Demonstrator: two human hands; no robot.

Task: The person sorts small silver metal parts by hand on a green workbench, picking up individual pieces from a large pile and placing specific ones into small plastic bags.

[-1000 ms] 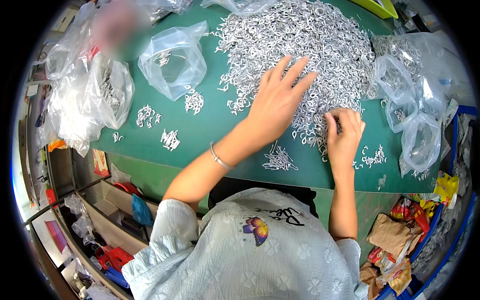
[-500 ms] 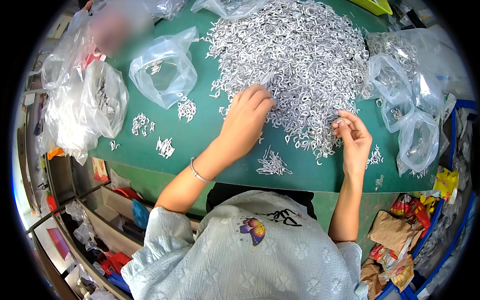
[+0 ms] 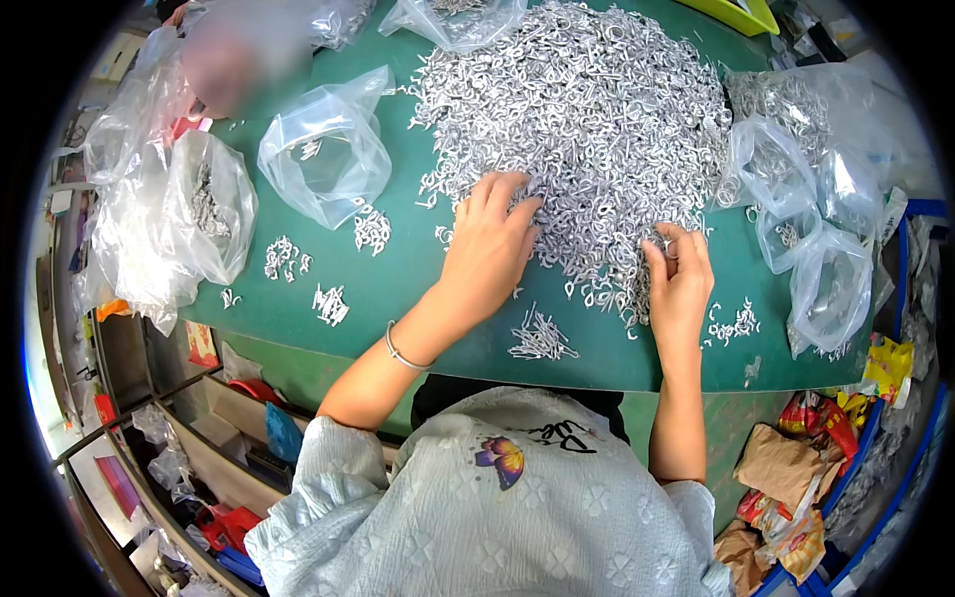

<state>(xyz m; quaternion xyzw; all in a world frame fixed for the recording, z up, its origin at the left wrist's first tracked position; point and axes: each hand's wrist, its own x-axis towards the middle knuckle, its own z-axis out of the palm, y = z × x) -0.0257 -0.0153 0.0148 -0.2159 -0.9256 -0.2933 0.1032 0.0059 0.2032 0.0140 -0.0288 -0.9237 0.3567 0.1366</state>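
A wide heap of small silvery metal pieces (image 3: 587,129), many of them hook- or ring-shaped, covers the middle of the green table. At its near left edge rests my left hand (image 3: 487,249), fingers spread over the pieces and nothing seen in it. My right hand (image 3: 681,289) is at the near right edge of the heap. Its fingers bend toward the metal, with a gap between thumb and forefinger. Between my hands and closer to me lies a small pile of thin straight pieces (image 3: 542,335). Small curved pieces (image 3: 734,321) lie just right of my right hand.
An open clear plastic bag (image 3: 284,164) stands on the left, with little sorted piles (image 3: 372,231) near it. More bags with metal pieces (image 3: 831,289) line the right side. A yellow-green bin (image 3: 741,12) sits at the far right. A blurred person is at the far left.
My right hand has moved left onto the heap's edge, and its pinch has loosened. My left hand has shifted slightly left, its fingers spreading. More curved pieces show beside my right hand.
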